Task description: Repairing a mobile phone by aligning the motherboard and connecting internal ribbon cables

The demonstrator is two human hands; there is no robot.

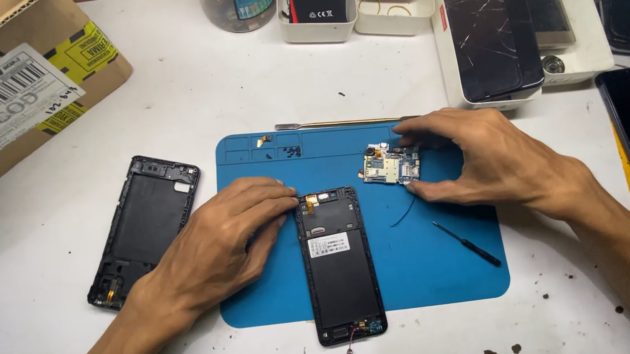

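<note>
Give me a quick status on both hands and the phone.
Left hand steadies opened phone on blue mat. Right hand pinches circuit board. Small screwdriver lies nearby, clear.

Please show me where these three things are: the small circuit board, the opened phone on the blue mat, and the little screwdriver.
circuit board (389, 165), head view, on its middle.
opened phone (340, 270), head view, on its dark inner surface.
screwdriver (471, 246), head view, on its black handle.

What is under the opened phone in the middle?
The opened phone lies mostly on a blue mat; its bottom end sticks out over the white table. The left hand touches its top corner. The mat directly beneath is hidden.
</note>
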